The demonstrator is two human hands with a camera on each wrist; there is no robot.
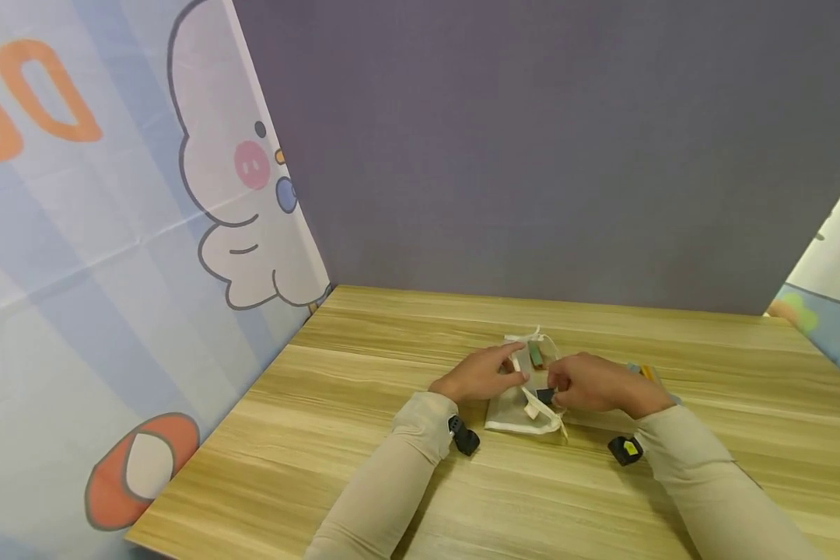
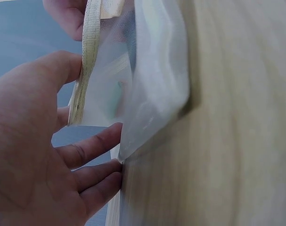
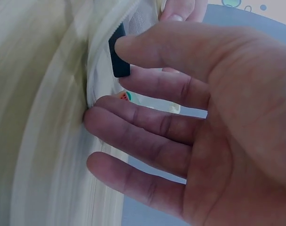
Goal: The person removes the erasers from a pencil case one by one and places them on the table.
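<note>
A white see-through mesh bag (image 1: 509,412) with pale trim lies on the wooden table, its mouth held apart. My left hand (image 1: 481,375) grips the trim (image 2: 90,52) at the mouth between thumb and finger, the other fingers spread beside the mesh. My right hand (image 1: 591,383) pinches a small black block (image 3: 118,55) between thumb and index finger, right at the bag's mouth. Its remaining fingers extend along the bag's edge. A green piece (image 1: 536,355) shows within the bag's outline. Near it, the right wrist view shows a small watermelon-coloured print (image 3: 124,96).
Partly hidden behind my right wrist lie several flat pieces, including an orange one (image 1: 647,372). A grey panel (image 1: 546,155) stands along the table's back edge, and a cartoon-printed sheet (image 1: 133,295) hangs at the left. Wood-grain tabletop (image 1: 308,420) surrounds the bag.
</note>
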